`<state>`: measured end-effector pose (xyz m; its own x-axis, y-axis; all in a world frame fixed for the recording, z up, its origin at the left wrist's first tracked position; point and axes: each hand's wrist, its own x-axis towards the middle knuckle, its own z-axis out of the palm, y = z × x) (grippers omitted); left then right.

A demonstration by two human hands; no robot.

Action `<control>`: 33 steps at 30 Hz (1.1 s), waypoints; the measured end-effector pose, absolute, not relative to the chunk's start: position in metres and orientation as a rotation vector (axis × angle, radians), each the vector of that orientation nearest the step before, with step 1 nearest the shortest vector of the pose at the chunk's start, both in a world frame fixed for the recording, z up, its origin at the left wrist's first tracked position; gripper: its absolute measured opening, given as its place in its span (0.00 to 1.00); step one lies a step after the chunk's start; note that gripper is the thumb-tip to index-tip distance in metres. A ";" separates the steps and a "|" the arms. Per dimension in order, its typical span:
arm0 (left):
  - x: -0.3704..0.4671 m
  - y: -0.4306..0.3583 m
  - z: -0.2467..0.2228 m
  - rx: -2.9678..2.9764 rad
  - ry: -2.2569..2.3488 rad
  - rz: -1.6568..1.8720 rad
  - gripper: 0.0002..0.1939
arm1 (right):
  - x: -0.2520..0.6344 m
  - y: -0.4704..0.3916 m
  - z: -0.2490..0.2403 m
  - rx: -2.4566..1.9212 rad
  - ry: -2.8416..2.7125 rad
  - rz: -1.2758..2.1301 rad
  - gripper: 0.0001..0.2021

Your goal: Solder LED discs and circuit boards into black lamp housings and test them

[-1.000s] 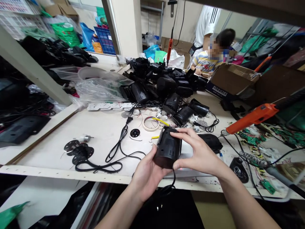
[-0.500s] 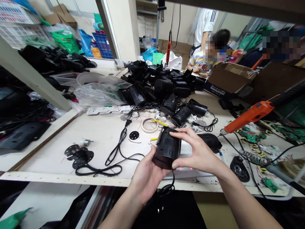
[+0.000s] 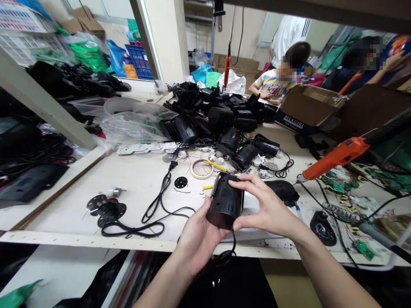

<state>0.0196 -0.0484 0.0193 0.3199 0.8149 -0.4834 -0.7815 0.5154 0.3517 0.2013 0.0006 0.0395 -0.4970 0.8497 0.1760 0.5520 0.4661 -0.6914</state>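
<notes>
Casing (image 3: 225,203) btwn L hand (image 3: 199,241) & R hand (image 3: 271,207), over worktop's (image 3: 131,179) front edge. Discs (image 3: 105,209) nr front edge, L; tape roll (image 3: 203,176) behind casing; casing pile (image 3: 221,115) twd back edge, box (image 3: 293,121) to its R; circuit boards (image 3: 338,183) twd R edge.

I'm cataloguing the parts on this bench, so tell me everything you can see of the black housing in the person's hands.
The black housing is rounded and glossy, apparently plastic, with a small hole and short slots in its curved face. A pale, metal-looking strip edges its left side. It is held tilted above the front of the white bench, the left hand cradling it, the right hand gripping its right side. A black cord hangs below its near end. Its inside is hidden.
</notes>
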 end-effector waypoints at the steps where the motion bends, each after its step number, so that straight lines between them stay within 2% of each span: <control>1: 0.019 -0.048 0.019 0.058 0.666 1.050 0.24 | 0.201 0.000 0.038 -1.160 -2.210 0.774 0.39; 11: 0.019 -0.057 0.012 0.162 0.629 1.061 0.24 | 0.204 -0.010 0.031 -1.125 -2.259 0.770 0.41; 16: 0.013 -0.072 0.009 0.397 0.867 1.007 0.30 | 0.201 -0.038 0.042 -1.043 -2.343 0.641 0.43; 21: 0.003 -0.086 0.007 0.415 0.917 0.935 0.20 | 0.202 -0.040 0.046 -1.170 -2.000 0.912 0.32; 24: -0.003 -0.094 0.001 0.403 0.929 0.896 0.19 | 0.200 -0.032 0.038 -1.246 -1.745 1.339 0.36; 26: -0.005 -0.098 -0.002 0.403 0.940 0.872 0.20 | 0.196 -0.031 0.034 -1.274 -1.685 1.514 0.34; 30: 0.003 -0.105 -0.003 0.393 0.936 0.806 0.20 | 0.187 -0.041 0.033 -1.365 -1.624 1.492 0.19; 33: 0.014 -0.110 0.000 0.350 0.891 0.777 0.23 | 0.190 -0.052 0.034 -1.408 -1.584 1.461 0.16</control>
